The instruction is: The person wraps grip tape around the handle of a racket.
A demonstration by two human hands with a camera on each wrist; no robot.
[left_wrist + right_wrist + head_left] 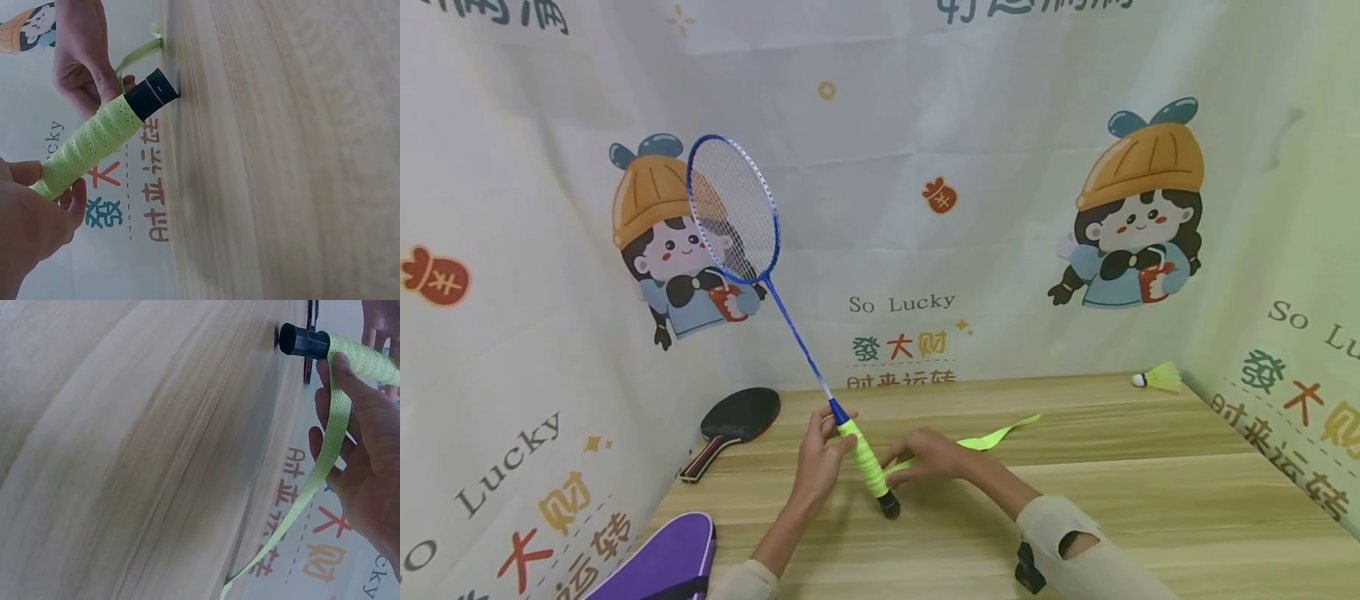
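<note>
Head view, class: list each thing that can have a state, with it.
Badminton racket: held up, tilted.
Grip tape: partly wound, tail loose.
Handle end: uncovered.
Left hand: gripping the racket.
Right hand: pinching the tape.
Paddle: lying black side up.
Shuttlecock: on its side.
Purple case: unclear if closed.

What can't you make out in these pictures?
Head view: the rest of the purple case, cut off by the bottom edge.
Head view: what the black object is; the right sleeve partly covers it.
Head view: the other face of the paddle, turned from the camera.
Left wrist view: part of the grip tape, covered by the left hand.
Left wrist view: the mark on the black handle end, too small to read.
</note>
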